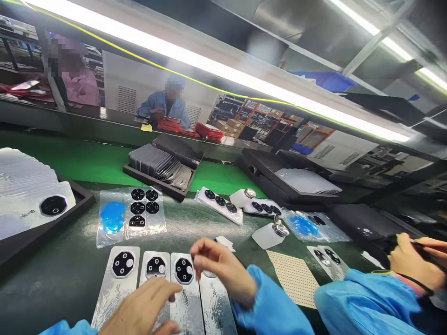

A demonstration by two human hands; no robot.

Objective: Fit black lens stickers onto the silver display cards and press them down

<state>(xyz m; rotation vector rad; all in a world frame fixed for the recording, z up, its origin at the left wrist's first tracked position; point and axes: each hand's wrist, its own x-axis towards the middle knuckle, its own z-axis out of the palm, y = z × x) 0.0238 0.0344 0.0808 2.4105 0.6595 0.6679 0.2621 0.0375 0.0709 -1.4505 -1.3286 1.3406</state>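
Observation:
Several silver phone back panels (188, 302) lie side by side on the dark green bench in front of me. Each of the first three carries a black octagonal camera lens plate (123, 264) near its top; my right hand partly covers the fourth panel's top. My left hand (139, 304) hovers over the second panel, its thumb apart from the fingers and nothing seen in it. Above the third and fourth panels, my right hand (223, 267) has its fingers curled toward the thumb. Its fingertips are slightly blurred, and anything between them is too small to make out.
Racks of panels (157, 163) stand behind, with a stack of silver panels (28, 190) at left. Lens plates (138, 208) and blue film discs (112, 216) lie on plastic bags. Two dispenser bottles (268, 235) and a dotted sheet (293, 277) sit rightward. A co-worker's hands (415, 260) work at right.

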